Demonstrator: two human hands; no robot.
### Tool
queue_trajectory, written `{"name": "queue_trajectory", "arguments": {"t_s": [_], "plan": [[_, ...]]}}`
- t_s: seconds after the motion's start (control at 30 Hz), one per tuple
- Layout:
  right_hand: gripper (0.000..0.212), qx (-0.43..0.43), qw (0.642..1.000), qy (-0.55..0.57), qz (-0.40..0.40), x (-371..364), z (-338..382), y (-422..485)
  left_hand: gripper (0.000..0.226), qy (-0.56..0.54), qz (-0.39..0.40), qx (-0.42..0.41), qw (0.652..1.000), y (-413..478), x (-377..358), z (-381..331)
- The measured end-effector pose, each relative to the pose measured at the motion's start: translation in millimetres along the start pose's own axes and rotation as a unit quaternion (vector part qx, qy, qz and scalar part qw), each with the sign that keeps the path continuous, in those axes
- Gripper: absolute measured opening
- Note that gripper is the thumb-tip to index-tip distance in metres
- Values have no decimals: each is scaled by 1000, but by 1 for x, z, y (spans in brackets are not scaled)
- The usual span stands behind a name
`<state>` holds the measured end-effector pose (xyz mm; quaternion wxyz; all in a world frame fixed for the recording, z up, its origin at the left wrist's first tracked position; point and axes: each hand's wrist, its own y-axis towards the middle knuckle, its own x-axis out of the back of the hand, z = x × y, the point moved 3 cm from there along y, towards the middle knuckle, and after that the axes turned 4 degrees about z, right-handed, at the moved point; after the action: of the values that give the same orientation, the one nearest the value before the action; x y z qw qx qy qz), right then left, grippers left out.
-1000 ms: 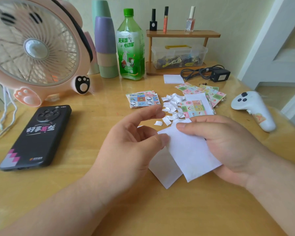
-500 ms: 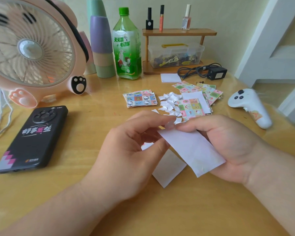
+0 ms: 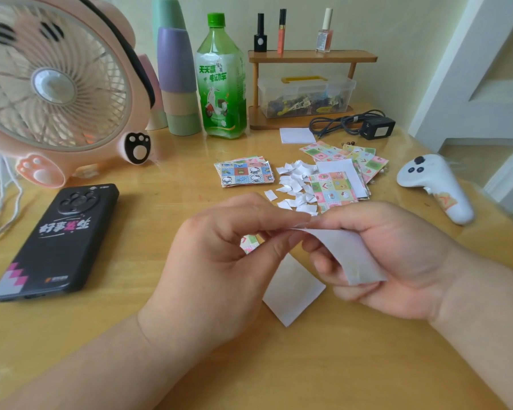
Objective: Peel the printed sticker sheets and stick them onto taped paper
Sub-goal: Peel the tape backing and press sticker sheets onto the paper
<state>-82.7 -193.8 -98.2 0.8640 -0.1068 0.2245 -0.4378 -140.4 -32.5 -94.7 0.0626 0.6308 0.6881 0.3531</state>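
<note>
Left hand (image 3: 219, 261) and right hand (image 3: 403, 261) pinch a white sheet (image 3: 348, 255) over another paper (image 3: 292, 291), scraps (image 3: 296, 184) just beyond.

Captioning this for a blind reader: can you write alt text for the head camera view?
Two hands hold a white sheet above a wooden table: the left hand pinches its top edge, the right hand grips it. Another white paper lies beneath; behind are sticker sheets, paper scraps, a phone and a pink fan.
</note>
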Motion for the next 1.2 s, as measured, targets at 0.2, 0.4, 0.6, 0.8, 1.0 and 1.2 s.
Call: {"name": "queue_trajectory", "arguments": {"t_s": [0.2,0.4,0.6,0.8,1.0,1.2], "plan": [[23,-47,995,-46,72,-2,2,-2,9,-37,22,8,999,1,1,-5],[45,-50,993,-47,93,6,-4,1,7,-178,22,109,978,2,-2,-2],[37,-88,982,-16,164,0,-3,-2,7,-173,28,86,981,0,-4,-1],[46,-55,986,-25,154,4,-2,2,4,-157,-4,107,982,1,-2,-1],[40,-83,945,87,304,3,-2,-3,92,-135,58,59,987,-2,-3,1],[43,-53,947,92,302,6,3,-6,90,106,65,-84,989,-1,6,-17]]}}
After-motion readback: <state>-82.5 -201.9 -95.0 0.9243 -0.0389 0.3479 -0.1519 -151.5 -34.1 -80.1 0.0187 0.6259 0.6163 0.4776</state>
